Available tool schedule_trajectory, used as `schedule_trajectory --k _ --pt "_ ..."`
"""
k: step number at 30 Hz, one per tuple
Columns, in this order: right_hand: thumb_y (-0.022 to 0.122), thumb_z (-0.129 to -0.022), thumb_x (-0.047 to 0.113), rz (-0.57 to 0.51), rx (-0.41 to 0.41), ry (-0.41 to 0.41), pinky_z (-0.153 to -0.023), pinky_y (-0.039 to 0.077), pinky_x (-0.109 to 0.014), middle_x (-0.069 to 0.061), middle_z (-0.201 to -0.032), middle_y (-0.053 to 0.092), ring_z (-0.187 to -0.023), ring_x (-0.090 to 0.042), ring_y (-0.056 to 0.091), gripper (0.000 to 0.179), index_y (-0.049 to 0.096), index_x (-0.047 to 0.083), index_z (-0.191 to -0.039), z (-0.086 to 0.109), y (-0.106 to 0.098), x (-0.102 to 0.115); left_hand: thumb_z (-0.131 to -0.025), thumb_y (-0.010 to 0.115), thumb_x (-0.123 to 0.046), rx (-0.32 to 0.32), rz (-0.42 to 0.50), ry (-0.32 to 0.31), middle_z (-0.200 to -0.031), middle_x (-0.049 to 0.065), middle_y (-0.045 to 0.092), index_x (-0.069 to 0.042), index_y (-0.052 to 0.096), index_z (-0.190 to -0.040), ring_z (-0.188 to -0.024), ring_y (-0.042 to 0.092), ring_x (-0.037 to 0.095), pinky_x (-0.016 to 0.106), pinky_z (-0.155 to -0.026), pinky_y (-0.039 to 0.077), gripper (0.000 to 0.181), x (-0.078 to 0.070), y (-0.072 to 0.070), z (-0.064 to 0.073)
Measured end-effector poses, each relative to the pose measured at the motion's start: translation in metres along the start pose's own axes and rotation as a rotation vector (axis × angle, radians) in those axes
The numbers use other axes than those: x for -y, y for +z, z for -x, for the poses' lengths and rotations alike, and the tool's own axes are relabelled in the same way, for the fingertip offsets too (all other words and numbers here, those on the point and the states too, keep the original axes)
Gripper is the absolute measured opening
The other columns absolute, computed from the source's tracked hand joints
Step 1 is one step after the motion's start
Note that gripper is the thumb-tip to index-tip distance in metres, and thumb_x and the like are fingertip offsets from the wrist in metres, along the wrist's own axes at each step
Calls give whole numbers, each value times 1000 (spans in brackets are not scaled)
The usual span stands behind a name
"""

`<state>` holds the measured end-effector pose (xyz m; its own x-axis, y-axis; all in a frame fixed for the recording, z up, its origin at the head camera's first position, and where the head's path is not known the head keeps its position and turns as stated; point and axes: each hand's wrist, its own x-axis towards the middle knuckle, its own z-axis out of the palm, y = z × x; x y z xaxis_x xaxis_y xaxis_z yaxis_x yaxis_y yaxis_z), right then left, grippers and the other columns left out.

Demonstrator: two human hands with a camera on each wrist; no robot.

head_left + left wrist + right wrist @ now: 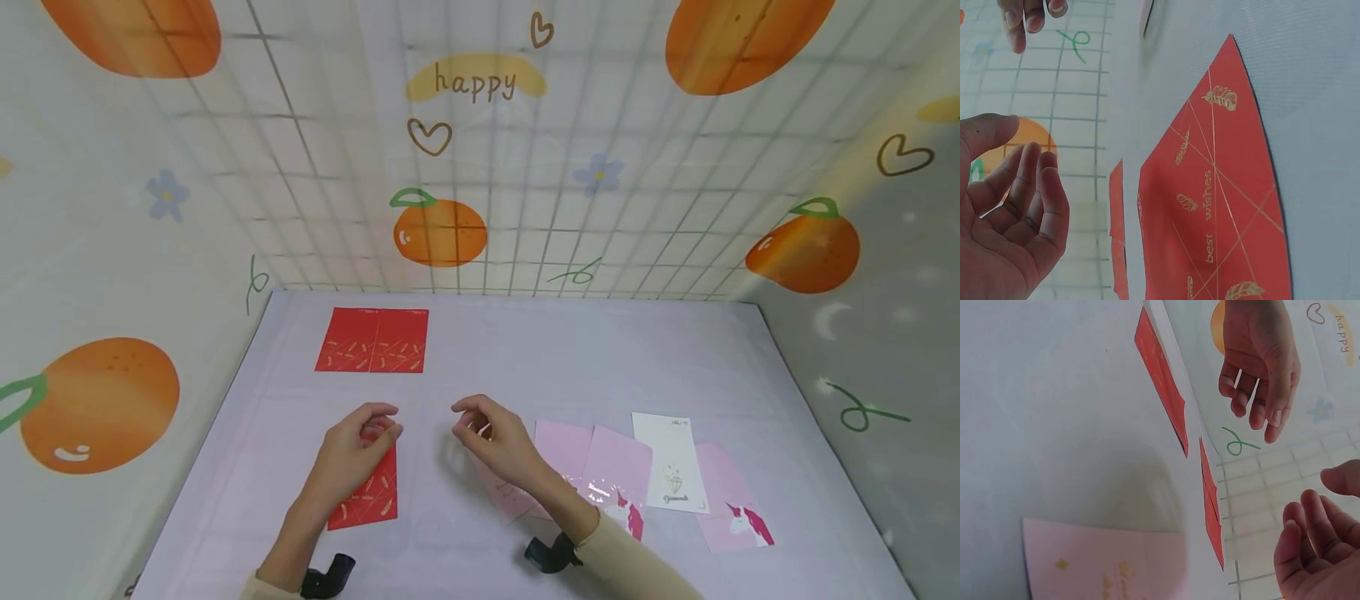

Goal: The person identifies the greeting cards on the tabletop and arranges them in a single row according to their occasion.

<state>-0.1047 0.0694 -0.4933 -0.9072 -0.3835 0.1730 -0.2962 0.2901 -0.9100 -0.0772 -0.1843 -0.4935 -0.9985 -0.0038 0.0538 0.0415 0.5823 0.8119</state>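
Observation:
My left hand (351,450) hovers over a red card (378,492) with gold feathers and lines; in the left wrist view the same red card (1222,181) reads "best wishes". Its fingers are loosely bent with nothing between them. Facing it, my right hand (501,442) is raised at the left end of the pink cards (562,442), also holding nothing, fingers relaxed. Part of a pink card (1104,562) with gold print lies below it in the right wrist view. My right forearm hides some of the pink cards in the head view.
Two red cards (375,342) lie side by side at the back left. A white card (671,467) overlaps the pink cards, and a pink unicorn card (731,500) lies farthest right. A patterned curtain (510,183) stands behind the white table (585,350).

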Motion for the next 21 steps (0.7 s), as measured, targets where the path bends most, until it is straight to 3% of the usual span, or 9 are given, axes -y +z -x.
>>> schedule_trajectory --k 5,12,21 --pt "70 -94 13 11 -1 -5 -69 52 -27 8 -89 62 -80 -12 58 26 64 17 -119 -2 3 -3 -85 79 -44 2 -5 -24 -104 -6 66 -20 64 -123 -88 67 13 28 -72 58 48 3 -1 1" --pt "70 -95 15 3 6 8 -68 53 -27 7 -90 61 -79 -14 58 26 64 17 -120 -12 13 -7 -87 79 -30 -9 -22 -65 -108 -2 66 -19 63 -125 -91 67 17 30 -72 59 42 8 -11 2" --pt "69 -96 22 -40 32 9 -65 54 -25 4 -95 62 -80 -16 59 29 62 14 -123 -27 31 -5 -87 78 -37 -37 0 -126 -111 3 66 -16 61 -128 -91 68 22 30 -69 59 49 22 -26 8"
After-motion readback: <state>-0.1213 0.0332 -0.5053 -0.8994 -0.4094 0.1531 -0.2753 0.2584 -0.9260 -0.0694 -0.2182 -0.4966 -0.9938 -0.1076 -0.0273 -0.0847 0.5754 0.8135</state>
